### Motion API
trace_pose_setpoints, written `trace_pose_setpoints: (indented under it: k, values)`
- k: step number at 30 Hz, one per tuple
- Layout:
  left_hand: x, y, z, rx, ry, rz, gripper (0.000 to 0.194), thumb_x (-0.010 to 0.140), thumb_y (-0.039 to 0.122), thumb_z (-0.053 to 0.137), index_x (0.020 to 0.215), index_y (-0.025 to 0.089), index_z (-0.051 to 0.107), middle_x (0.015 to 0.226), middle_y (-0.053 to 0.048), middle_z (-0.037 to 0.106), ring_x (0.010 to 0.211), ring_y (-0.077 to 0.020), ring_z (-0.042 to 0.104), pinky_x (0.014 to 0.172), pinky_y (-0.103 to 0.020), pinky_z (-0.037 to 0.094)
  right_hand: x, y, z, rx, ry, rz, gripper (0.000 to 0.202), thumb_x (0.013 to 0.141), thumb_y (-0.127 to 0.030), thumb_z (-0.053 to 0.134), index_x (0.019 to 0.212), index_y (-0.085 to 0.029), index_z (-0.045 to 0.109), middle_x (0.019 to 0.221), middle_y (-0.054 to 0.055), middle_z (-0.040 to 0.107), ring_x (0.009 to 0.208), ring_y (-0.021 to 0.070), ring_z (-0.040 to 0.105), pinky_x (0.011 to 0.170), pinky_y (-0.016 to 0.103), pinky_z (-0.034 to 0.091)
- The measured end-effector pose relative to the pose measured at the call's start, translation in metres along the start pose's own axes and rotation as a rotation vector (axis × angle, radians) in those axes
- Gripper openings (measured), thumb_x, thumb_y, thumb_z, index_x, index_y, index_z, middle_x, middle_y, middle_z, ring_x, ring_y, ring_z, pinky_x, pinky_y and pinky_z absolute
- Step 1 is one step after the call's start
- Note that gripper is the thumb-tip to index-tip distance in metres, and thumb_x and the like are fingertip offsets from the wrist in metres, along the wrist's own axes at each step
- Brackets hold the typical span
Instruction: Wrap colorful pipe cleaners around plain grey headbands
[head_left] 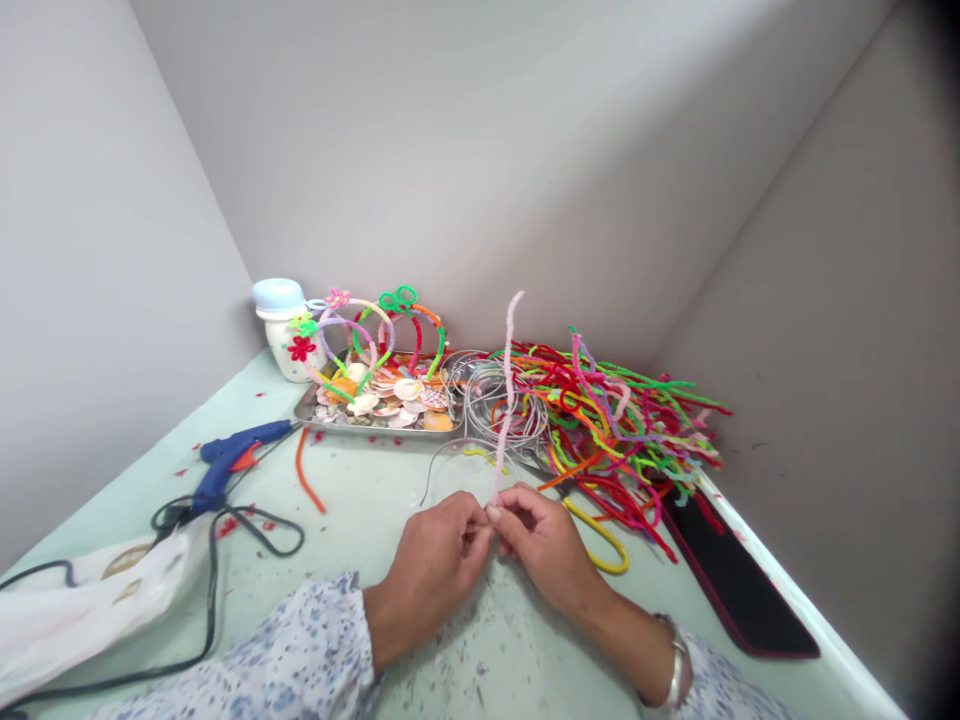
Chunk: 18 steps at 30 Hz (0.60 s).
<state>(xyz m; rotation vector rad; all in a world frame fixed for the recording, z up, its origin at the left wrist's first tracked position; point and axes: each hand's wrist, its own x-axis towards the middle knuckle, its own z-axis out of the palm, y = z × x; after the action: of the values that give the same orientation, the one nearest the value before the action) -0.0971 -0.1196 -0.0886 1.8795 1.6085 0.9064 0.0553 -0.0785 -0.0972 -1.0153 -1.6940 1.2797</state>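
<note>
Here's the pale pink fuzzy pipe cleaner point(511, 390), standing tall just beyond the fingertips, its lower end between the hands. The left hand point(439, 550) and right hand point(546, 540) are pinched narrow on that end, nearly touching, a grip that seems meant for fine control, leaving the length free to rise. Right behind them, a coil of thin silver wire point(469, 405) sits within easy reach. Beyond the left hand, a shallow metal tray point(382, 432) corrals shells; its rim likely keeps them from scattering. Right of the hands, a multicoloured heap of pipe cleaners point(622, 420) crowds in, yellow-handled scissors point(624, 562) beside the right wrist. Further right comes the edge of the pale green counter point(337, 545), tight there! More elbow room lies left, up to the blue glue gun point(232, 460) and its dark looping cable.
</note>
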Motion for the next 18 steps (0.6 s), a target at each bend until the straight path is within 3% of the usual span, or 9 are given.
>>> trace_pose_setpoints:
  k: [18]
  values:
    - [-0.003, 0.0009, -0.0012, 0.285, -0.032, 0.146, 0.015, 0.092, 0.023, 0.04, 0.082, 0.021, 0.051, 0.077, -0.001, 0.061, 0.066, -0.0165, 0.057, 0.059, -0.026, 0.037, 0.0002, 0.0005, 0.001, -0.026, -0.006, 0.067, 0.016, 0.088, -0.03, 0.052, 0.081, -0.018, 0.061, 0.056, -0.004, 0.054, 0.052, 0.0114, 0.051, 0.053, 0.022, 0.041]
